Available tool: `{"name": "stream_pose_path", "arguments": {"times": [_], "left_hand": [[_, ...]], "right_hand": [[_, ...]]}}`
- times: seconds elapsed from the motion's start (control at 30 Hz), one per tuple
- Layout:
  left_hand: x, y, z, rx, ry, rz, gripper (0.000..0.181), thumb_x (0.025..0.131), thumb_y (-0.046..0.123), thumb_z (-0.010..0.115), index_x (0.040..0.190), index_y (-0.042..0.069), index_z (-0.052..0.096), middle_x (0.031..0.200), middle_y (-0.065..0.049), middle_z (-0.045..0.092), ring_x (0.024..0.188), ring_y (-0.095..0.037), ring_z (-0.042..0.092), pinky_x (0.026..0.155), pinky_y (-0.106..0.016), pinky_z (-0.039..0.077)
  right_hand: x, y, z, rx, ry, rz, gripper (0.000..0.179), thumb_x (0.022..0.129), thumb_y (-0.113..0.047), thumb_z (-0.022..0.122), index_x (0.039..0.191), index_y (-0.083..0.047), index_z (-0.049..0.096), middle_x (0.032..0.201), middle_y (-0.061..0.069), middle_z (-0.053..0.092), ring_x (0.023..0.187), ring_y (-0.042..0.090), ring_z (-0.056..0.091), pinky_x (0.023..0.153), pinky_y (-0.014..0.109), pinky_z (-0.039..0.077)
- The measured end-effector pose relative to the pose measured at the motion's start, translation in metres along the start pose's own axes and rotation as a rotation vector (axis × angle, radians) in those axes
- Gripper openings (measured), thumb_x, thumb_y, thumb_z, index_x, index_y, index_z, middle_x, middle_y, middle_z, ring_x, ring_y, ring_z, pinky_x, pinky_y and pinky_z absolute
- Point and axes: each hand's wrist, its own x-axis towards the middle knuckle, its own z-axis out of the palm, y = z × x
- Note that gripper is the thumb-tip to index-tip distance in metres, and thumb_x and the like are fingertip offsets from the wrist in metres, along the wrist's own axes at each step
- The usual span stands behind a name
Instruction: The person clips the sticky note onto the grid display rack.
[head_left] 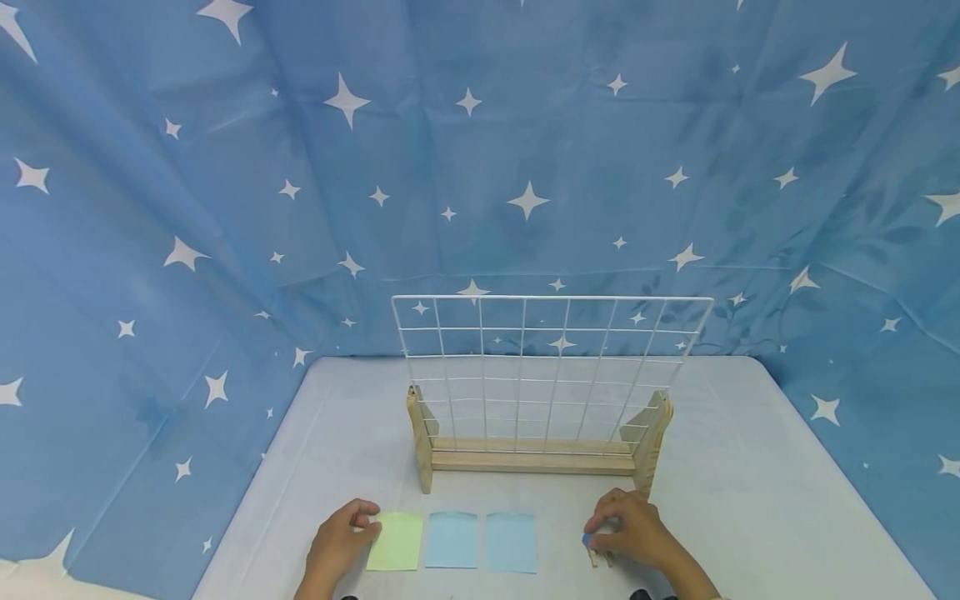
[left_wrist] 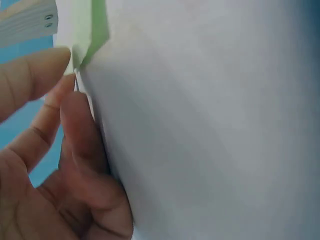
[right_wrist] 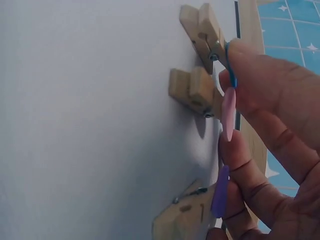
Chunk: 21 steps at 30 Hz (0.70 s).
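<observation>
Head view, cloth: blue with white stars (head_left: 347,102), it covers the upper frame and both sides, creased and hanging in folds.
Table: white top (head_left: 750,475), rounded far corners, filling the lower middle.
Rack: a white wire grid (head_left: 522,329) leans upright in a wooden stand (head_left: 534,463), right of centre.
Notes: a green note (head_left: 395,543) and two blue notes (head_left: 452,540) lie in a row at bottom centre.
Left hand (head_left: 339,540): bottom, left of the row, at the green note's left edge; thumb and forefinger apart.
Right hand (head_left: 633,529): lower right, thumb and finger pinching the blue peg (head_left: 587,540).
Left wrist view, table: plain white across the centre and right; the green note stands upper left by loosely bent fingers.
Right wrist view, pegs: blue at top, pinched; pink (right_wrist: 228,115) just below; purple (right_wrist: 220,192) at lower centre.
Backdrop: starred blue along the right edge.
</observation>
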Motion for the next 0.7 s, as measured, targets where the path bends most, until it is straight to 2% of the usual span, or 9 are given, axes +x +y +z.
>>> {"name": "stream_pose_path", "arguments": {"times": [0.1, 0.17, 0.23, 0.33, 0.57, 0.7], "left_hand": [[0.011, -0.011, 0.008, 0.004, 0.005, -0.062, 0.020, 0.091, 0.028, 0.080, 0.107, 0.017, 0.078, 0.091, 0.005, 0.068, 0.084, -0.018, 0.062, 0.071, -0.034, 0.047], [0.015, -0.018, 0.011, 0.000, -0.005, -0.059, 0.017, 0.094, 0.029, 0.079, 0.105, 0.017, 0.078, 0.089, 0.003, 0.066, 0.080, -0.019, 0.060, 0.067, -0.033, 0.045], [0.018, -0.020, 0.012, -0.011, -0.002, -0.072, 0.013, 0.092, 0.028, 0.079, 0.101, 0.019, 0.077, 0.085, 0.004, 0.064, 0.076, -0.018, 0.058, 0.064, -0.032, 0.044], [0.018, -0.022, 0.012, -0.004, -0.002, -0.049, 0.010, 0.093, 0.027, 0.079, 0.097, 0.018, 0.077, 0.082, 0.004, 0.062, 0.072, -0.019, 0.056, 0.060, -0.033, 0.042], [0.021, -0.025, 0.010, 0.030, -0.006, -0.060, 0.008, 0.096, 0.026, 0.076, 0.096, 0.018, 0.076, 0.085, 0.005, 0.066, 0.075, -0.018, 0.058, 0.063, -0.032, 0.043], [0.018, -0.015, 0.006, 0.048, -0.009, -0.071, 0.007, 0.096, 0.023, 0.076, 0.097, 0.016, 0.075, 0.090, 0.003, 0.069, 0.080, -0.019, 0.061, 0.067, -0.034, 0.046]], "right_hand": [[-0.001, -0.002, 0.001, -0.003, 0.004, 0.004, 0.016, 0.077, -0.019, 0.095, 0.085, -0.023, 0.082, 0.097, -0.013, 0.061, 0.101, 0.010, 0.050, 0.093, 0.067, 0.043], [0.000, -0.003, 0.001, 0.005, 0.004, 0.010, 0.015, 0.077, -0.018, 0.095, 0.084, -0.022, 0.082, 0.097, -0.012, 0.061, 0.102, 0.011, 0.049, 0.095, 0.073, 0.039], [0.000, -0.004, 0.002, 0.014, 0.001, 0.018, 0.015, 0.077, -0.017, 0.094, 0.084, -0.022, 0.081, 0.097, -0.012, 0.060, 0.103, 0.013, 0.049, 0.096, 0.076, 0.037], [0.000, -0.005, 0.001, 0.006, -0.001, 0.029, 0.016, 0.077, -0.017, 0.094, 0.083, -0.022, 0.081, 0.097, -0.013, 0.061, 0.104, 0.013, 0.050, 0.096, 0.075, 0.037], [0.002, -0.006, -0.004, 0.002, -0.043, 0.048, 0.016, 0.078, -0.015, 0.093, 0.082, -0.020, 0.078, 0.098, -0.011, 0.065, 0.103, 0.019, 0.053, 0.093, 0.066, 0.044], [0.004, -0.006, -0.010, 0.037, -0.075, 0.006, 0.015, 0.078, -0.010, 0.092, 0.082, -0.015, 0.078, 0.100, -0.006, 0.068, 0.101, 0.023, 0.059, 0.092, 0.062, 0.050]]}}
